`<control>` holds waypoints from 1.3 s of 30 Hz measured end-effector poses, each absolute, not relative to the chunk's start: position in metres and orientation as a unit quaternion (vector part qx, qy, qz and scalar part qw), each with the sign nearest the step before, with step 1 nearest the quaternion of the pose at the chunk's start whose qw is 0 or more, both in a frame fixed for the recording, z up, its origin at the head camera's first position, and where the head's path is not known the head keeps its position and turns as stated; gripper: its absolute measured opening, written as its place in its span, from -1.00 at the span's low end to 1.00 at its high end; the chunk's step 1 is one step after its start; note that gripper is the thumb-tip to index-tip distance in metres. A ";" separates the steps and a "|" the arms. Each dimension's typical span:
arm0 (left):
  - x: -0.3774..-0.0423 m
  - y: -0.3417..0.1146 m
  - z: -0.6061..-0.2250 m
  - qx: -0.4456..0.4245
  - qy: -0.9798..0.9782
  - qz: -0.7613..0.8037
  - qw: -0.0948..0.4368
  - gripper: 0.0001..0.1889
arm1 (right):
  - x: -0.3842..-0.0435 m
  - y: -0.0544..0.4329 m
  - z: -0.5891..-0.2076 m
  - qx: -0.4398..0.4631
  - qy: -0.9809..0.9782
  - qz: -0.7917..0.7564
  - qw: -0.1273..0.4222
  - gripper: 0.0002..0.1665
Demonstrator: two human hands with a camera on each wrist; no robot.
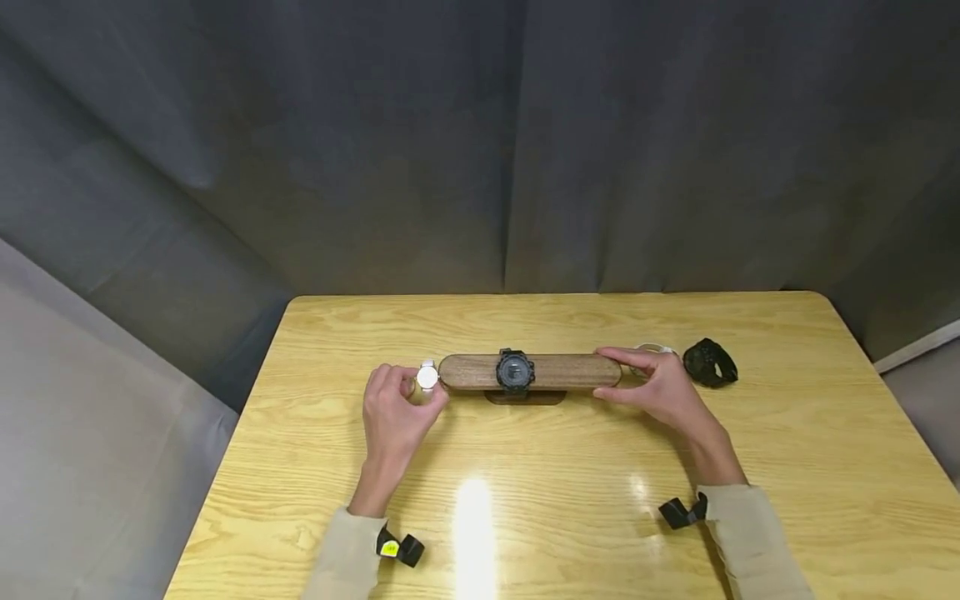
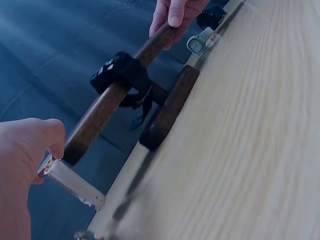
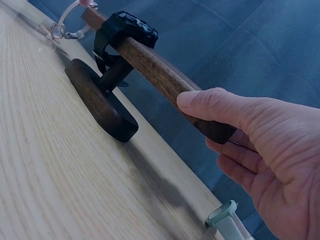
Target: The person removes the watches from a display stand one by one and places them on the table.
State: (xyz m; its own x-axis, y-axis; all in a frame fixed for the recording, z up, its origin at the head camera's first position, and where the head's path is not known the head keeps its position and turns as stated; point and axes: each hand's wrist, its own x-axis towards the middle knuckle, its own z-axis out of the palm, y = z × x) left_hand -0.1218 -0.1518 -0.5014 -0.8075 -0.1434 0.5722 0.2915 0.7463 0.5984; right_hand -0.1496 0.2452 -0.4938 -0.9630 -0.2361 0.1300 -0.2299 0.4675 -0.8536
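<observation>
A T-shaped wooden watch stand has a long bar (image 1: 472,372) on a short post above a dark rounded base (image 2: 172,107). A black digital watch (image 1: 515,371) is strapped around the bar near its middle. At the bar's left end, my left hand (image 1: 393,421) pinches a white-strapped watch (image 1: 427,377) by its round case between thumb and fingers. The strap forms a loop just beside the bar tip; whether it touches the wood I cannot tell. My right hand (image 1: 667,393) grips the bar's right end, thumb on the near side and fingers beyond.
A pale green watch (image 3: 222,215) stands on the table (image 1: 562,517) behind my right hand. Farther right lies a camouflage-dark watch (image 1: 710,363). Partly cut off below my left hand is a small shiny object (image 2: 87,235). Dark curtain (image 1: 480,167) hangs beyond the table's back edge.
</observation>
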 end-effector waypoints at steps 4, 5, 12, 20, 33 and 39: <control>-0.121 -0.160 -0.504 -0.038 -0.880 -0.350 0.318 -0.72 | -0.152 0.246 -0.494 -0.141 0.854 -0.500 0.001 -0.33; -0.121 -0.162 -0.504 -0.037 -0.880 -0.350 0.318 -0.72 | -0.152 0.246 -0.493 -0.141 0.854 -0.501 0.002 -0.33; -0.120 -0.176 -0.502 -0.032 -0.883 -0.337 0.325 -0.72 | -0.151 0.247 -0.493 -0.138 0.846 -0.514 0.005 -0.32; -0.123 -0.197 -0.495 -0.026 -0.884 -0.325 0.336 -0.72 | -0.151 0.246 -0.495 -0.140 0.841 -0.522 0.008 -0.31; -0.120 -0.220 -0.491 0.001 -0.885 -0.316 0.341 -0.72 | -0.152 0.247 -0.494 -0.136 0.850 -0.509 0.009 -0.32; -0.117 -0.238 -0.499 0.000 -0.899 -0.281 0.337 -0.72 | -0.152 0.247 -0.494 -0.130 0.847 -0.516 0.015 -0.32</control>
